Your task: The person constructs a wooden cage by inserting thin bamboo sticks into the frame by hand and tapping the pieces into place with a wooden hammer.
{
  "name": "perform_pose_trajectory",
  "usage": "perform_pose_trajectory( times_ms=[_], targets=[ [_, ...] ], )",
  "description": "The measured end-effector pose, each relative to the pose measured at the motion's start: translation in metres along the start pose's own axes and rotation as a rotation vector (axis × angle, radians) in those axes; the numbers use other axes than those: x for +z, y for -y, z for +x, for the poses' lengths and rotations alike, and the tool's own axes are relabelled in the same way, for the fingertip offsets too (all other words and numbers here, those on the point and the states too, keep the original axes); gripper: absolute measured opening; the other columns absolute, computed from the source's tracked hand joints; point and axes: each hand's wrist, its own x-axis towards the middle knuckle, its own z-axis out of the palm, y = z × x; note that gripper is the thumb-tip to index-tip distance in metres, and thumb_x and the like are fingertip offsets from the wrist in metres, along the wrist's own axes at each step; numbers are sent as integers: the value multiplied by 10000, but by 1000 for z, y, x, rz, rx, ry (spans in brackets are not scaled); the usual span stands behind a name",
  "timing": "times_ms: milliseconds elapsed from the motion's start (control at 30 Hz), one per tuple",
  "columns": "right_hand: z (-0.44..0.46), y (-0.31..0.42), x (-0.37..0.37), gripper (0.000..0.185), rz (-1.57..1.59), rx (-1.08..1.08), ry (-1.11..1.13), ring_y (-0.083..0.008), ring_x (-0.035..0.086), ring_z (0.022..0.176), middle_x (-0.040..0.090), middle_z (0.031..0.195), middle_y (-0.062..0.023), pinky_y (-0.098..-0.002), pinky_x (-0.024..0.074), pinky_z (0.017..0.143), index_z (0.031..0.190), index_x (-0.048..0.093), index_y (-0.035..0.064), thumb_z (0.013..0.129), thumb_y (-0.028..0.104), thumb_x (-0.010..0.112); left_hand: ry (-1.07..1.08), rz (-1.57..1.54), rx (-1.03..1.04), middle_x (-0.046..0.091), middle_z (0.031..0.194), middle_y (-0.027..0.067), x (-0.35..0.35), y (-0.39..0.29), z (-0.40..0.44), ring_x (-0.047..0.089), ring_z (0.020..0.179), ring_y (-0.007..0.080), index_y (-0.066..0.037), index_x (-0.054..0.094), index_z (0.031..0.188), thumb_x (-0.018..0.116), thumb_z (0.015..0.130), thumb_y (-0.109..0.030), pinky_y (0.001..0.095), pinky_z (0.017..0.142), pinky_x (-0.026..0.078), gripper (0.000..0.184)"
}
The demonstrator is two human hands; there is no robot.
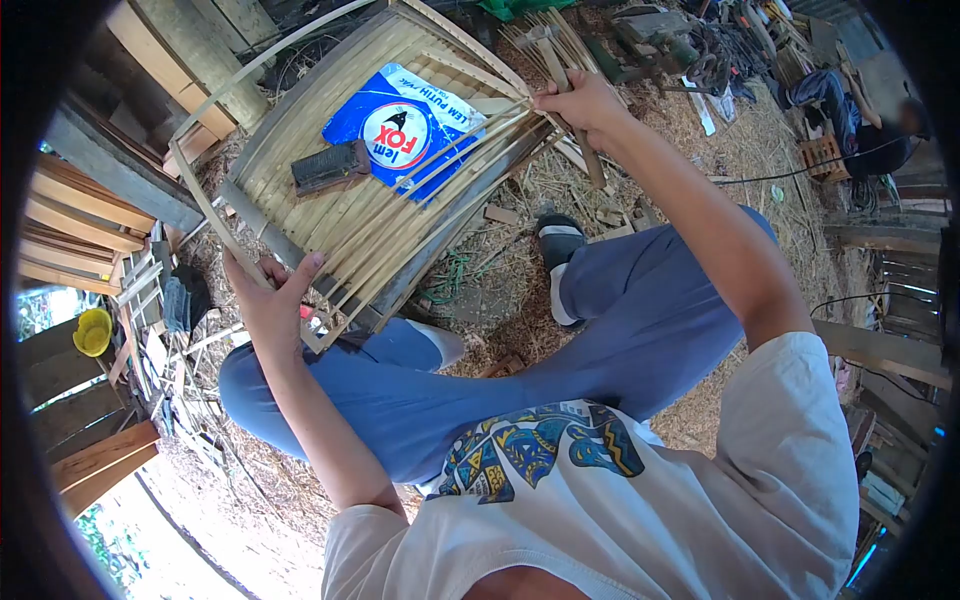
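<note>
My left hand (268,300) is closed around the near left side of a pale frame of thin wooden strips (207,200), its thumb raised. Several slender bamboo sticks (420,225) run across the frame's near part, between my two hands. At the far right corner, my right hand (582,103) closes on the frame, its fingertips pinching the strip ends. A wooden bar (590,160) passes by that hand; whether the fingers also grip it is unclear. Beneath the frame, a slatted panel (280,195) carries a blue-and-white glue bag (350,115) and a dark rectangular block (325,170).
Wood shavings (700,180) cover the ground around my legs. A bundle of thin sticks (555,28) lies beyond the panel. Stacked boards (80,215) and a yellow object (92,332) are at left. Another person (850,110) sits at the far right, near a black cable (770,178).
</note>
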Motion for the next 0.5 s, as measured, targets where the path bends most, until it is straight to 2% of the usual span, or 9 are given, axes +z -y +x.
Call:
perform_pose_trajectory(
  times_ms=[167,267,467,500],
  targets=[
    [-7,8,0,266,-28,3,4,-121,602,767,655,816,-21,-305,491,738,837,582,83,773,27,835,-15,58,-52,443,765,-27,2,-11,-4,451,663,67,58,169,1561,888,701,-57,200,526,383,1127],
    [-9,12,-1,220,-81,14,0,-114,606,769,671,834,-29,-296,493,733,843,582,80,810,22,792,-32,21,-59,452,792,-29,4,-15,-5,468,685,72,75,243,1532,899,694,-44,196,585,386,1070],
    [-10,13,-5,131,58,62,9,-97,591,743,657,813,-22,-282,470,653,855,589,82,867,54,716,-30,35,-84,474,809,-24,3,-18,-6,481,681,78,72,259,1522,902,689,-49,203,581,389,1060],
    [-11,16,-6,134,32,82,26,-116,611,798,679,898,-42,-295,482,709,873,584,83,868,30,707,-27,40,-85,476,812,-24,3,-17,-6,480,679,79,69,263,1521,903,689,-52,204,579,389,1057]
  ],
)
